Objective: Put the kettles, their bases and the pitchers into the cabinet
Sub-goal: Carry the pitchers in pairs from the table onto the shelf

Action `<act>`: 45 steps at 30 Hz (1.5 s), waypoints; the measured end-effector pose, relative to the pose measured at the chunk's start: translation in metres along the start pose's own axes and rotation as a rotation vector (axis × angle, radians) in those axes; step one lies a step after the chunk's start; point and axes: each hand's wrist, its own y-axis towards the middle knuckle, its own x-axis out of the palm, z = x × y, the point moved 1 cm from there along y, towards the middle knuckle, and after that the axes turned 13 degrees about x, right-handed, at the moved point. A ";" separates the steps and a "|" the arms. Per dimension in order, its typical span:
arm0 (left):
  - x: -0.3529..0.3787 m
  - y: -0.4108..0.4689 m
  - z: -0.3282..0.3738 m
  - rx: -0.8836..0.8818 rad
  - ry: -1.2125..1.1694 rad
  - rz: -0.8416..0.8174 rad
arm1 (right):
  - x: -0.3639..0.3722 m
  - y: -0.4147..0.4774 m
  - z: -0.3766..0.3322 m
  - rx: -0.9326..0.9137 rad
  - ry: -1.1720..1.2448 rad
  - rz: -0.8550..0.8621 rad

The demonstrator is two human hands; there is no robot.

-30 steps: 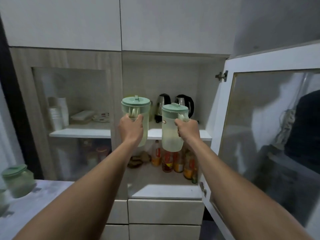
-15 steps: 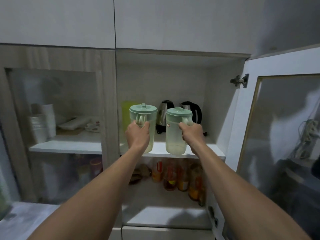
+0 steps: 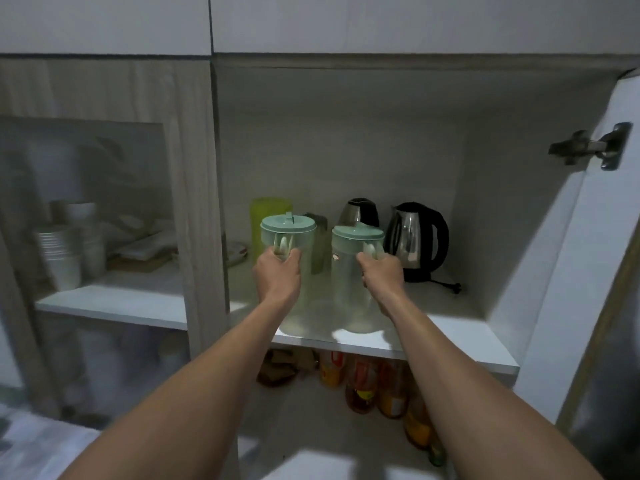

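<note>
Two clear pitchers with mint-green lids stand side by side near the front of the white cabinet shelf (image 3: 460,344). My left hand (image 3: 277,275) grips the handle of the left pitcher (image 3: 289,230). My right hand (image 3: 382,275) grips the handle of the right pitcher (image 3: 356,244). Whether their bottoms rest on the shelf I cannot tell. Behind them stand two steel kettles with black handles: one at the back middle (image 3: 358,211), one on its black base at the right (image 3: 417,237). A yellow-green container (image 3: 268,211) is at the back left.
The cabinet door (image 3: 588,271) hangs open at the right on a metal hinge (image 3: 588,145). Below the shelf stand several bottles (image 3: 377,389). Behind the closed glass door at the left are stacked white cups (image 3: 65,251) and dishes. A wooden divider (image 3: 204,209) separates the compartments.
Both hands carried the pitchers forward and down into the open cabinet, from in front of the shelf to over its front part. The view has come closer to the cabinet.
</note>
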 end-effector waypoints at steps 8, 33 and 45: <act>0.047 0.045 -0.047 -0.053 0.057 0.062 | 0.041 0.084 0.018 0.028 -0.036 -0.036; 0.108 0.094 -0.107 -0.150 0.186 0.004 | 0.075 0.157 0.039 0.021 -0.253 -0.094; 0.067 0.070 -0.068 -0.072 0.457 -0.029 | 0.035 0.109 0.003 -0.041 -0.513 0.095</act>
